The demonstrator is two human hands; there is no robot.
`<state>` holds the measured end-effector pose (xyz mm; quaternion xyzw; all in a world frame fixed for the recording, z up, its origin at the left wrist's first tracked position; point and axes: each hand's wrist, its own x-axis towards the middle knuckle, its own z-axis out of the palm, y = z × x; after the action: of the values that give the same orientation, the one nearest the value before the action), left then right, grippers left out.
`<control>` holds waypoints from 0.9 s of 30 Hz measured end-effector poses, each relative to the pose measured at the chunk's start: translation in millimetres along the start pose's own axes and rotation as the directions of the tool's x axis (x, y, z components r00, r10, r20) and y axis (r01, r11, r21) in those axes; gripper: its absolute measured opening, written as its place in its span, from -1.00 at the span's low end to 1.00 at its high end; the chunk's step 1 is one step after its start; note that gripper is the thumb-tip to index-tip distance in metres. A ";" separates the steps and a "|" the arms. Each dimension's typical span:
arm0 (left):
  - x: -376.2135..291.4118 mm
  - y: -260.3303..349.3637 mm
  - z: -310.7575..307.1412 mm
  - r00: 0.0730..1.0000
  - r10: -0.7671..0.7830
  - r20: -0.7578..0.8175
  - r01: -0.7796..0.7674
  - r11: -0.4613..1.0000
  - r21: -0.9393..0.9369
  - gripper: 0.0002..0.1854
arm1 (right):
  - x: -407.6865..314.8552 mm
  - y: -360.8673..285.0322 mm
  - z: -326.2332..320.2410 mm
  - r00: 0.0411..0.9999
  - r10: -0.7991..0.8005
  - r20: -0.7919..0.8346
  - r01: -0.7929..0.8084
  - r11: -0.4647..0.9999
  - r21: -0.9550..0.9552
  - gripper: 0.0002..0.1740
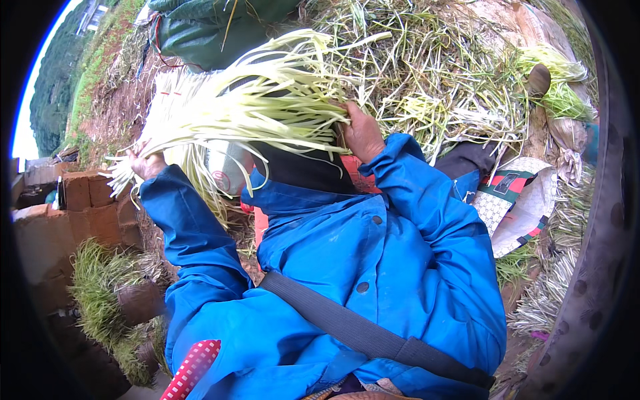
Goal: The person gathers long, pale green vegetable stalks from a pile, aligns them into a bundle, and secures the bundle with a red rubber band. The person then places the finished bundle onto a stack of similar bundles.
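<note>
A long bunch of pale yellow-green leafy stalks [260, 107], perhaps chives, lies across my lap between both hands. My left hand [147, 162] is closed round its white stem ends at the left. At the leaf end, my right hand [361, 131] grips the tips, its fingers partly hidden by the leaves. Beyond my left hand is a white-stemmed bundle with a thin red tie [170, 93], partly overlapped by the held stalks. More pale leaves hang below the bunch, beside a light printed container or sack [227, 170].
A green sack [215, 32] stands at the top. Loose trimmed leaves [425, 65] cover the ground at the upper right. Bricks [95, 210] and green bundles [107, 295] are at the left. A patterned bag [520, 205] and more bundles [545, 295] lie to the right.
</note>
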<state>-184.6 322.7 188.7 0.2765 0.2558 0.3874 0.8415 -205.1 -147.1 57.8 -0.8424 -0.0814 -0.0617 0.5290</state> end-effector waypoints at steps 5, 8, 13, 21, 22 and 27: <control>12.7 -18.8 -46.9 0.993 -0.062 -0.101 0.066 0.997 0.040 -0.63 | 12.2 158.0 5.6 0.925 0.366 -0.099 -0.371 0.928 -0.036 -0.77; 29.1 6.5 -73.8 0.990 -0.096 0.100 0.089 0.994 0.069 -0.57 | -24.7 222.8 -36.6 0.912 0.395 -0.109 -0.409 0.895 -0.175 -0.73; 15.2 10.0 -69.5 0.998 -0.024 -0.057 0.026 0.999 0.029 -0.58 | -25.5 117.9 -114.8 0.906 0.343 0.246 -0.163 0.822 -0.546 -0.36; 0.6 4.5 -56.2 0.991 -0.046 0.129 0.046 0.999 0.008 -0.57 | 1.1 -24.7 -113.2 0.978 -0.147 0.148 0.133 0.986 0.105 -0.82; 0.2 4.2 -55.3 0.986 -0.063 0.155 0.069 0.997 -0.032 -0.59 | 9.0 -46.3 -110.3 0.965 -0.250 0.080 0.231 0.954 0.189 -0.85; -9.1 -0.7 -48.1 0.985 0.002 0.174 0.007 0.999 -0.048 -0.60 | 44.9 -100.3 -74.5 0.889 -0.445 0.105 0.442 0.895 0.055 -0.71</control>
<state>-220.4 328.0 155.8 0.2883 0.1720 0.3668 0.8676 -182.7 -168.2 187.0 -0.7958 -0.3025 -0.1312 0.5079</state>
